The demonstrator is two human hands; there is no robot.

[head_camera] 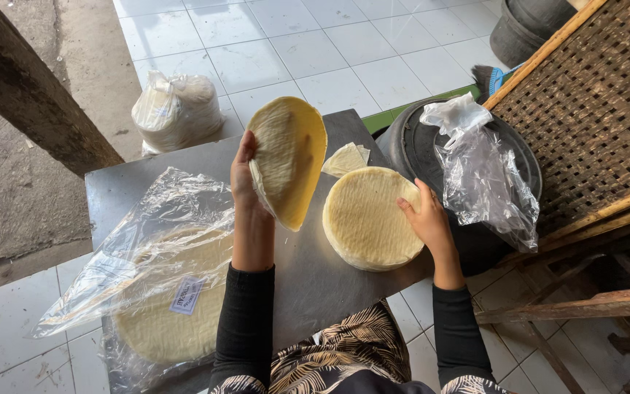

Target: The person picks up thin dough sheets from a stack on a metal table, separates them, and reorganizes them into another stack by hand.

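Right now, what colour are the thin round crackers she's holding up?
Pale creamy yellow; the held stack of round crackers shows best in the head view.

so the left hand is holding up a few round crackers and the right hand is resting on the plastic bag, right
Not quite. The head view shows the right hand resting on the stack of round crackers on the table, not the plastic bag. The left hand does hold up a few crackers.

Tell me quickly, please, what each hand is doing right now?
Left hand: closed on a small stack of round crackers, held tilted.
Right hand: open, resting on the flat cracker stack.

Black sleeves, leaf-patterned dark garment.
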